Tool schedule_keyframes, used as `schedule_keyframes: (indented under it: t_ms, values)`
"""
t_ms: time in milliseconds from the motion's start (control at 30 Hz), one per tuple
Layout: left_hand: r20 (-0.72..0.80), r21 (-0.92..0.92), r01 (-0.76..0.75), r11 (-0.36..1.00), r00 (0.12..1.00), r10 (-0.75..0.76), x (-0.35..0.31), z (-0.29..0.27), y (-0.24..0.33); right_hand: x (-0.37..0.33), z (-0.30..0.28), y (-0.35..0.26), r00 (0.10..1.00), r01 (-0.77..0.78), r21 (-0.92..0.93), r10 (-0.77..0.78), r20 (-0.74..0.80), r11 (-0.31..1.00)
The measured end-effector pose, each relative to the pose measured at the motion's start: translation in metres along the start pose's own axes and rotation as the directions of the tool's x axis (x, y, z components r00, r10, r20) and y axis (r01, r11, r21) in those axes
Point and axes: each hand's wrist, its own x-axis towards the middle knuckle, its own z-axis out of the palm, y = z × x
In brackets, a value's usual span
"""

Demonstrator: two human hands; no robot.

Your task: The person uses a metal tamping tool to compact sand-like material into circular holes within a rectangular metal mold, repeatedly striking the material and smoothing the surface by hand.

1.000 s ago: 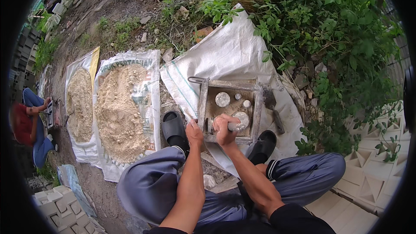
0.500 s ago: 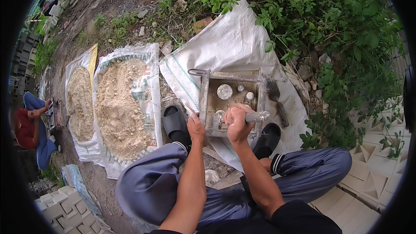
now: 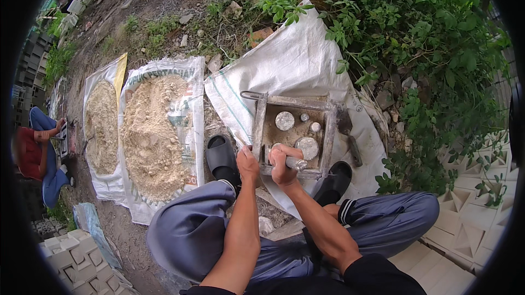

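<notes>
A rectangular frame (image 3: 327,141) with worn edges lies on a white woven sack (image 3: 306,57) in front of me. Two larger pale discs (image 3: 284,121) and two small round pieces (image 3: 315,126) sit inside it on brown sandy material. My right hand (image 3: 284,167) is wrapped round a thick grey rod (image 3: 297,164) over the frame's near left part; the rod's far end is hidden. At the near left corner, my left hand (image 3: 248,164) is closed, with a thin pale tip showing above its fingers. What it grips is mostly hidden.
Heaps of pale sandy powder (image 3: 150,136) lie on opened sacks to the left. A trowel-like tool (image 3: 354,150) rests right of the frame. My black sandals (image 3: 220,155) flank it. Green plants (image 3: 421,38) and patterned pale blocks (image 3: 470,229) border the right. Another person (image 3: 35,150) sits far left.
My right hand has shifted left and slightly nearer with the rod, baring the near right disc. The left hand stays at the frame's corner. The view has moved slightly.
</notes>
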Motion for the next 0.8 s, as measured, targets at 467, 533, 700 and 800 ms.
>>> schedule_keyframes:
  t_ms: [467,533,700,800]
  values:
    - [-0.076,-0.021,-0.018,1.000,0.997,0.016,0.006,0.002,-0.006,0.019,-0.005,-0.054,0.955,-0.255,0.327,0.290,-0.060,0.910]
    - [-0.089,-0.046,-0.034,0.998,0.996,0.030,0.003,0.002,-0.009,0.002,-0.006,-0.038,0.968,-0.218,0.228,0.241,-0.074,0.949]
    - [-0.052,-0.013,0.025,1.000,0.998,-0.026,0.002,0.002,-0.009,0.003,-0.007,-0.016,0.998,-0.048,0.029,0.046,0.045,0.998]
    - [-0.071,-0.035,-0.002,0.999,0.997,0.000,0.003,0.000,-0.003,0.007,-0.009,-0.044,0.996,-0.061,0.064,0.065,-0.065,0.996]
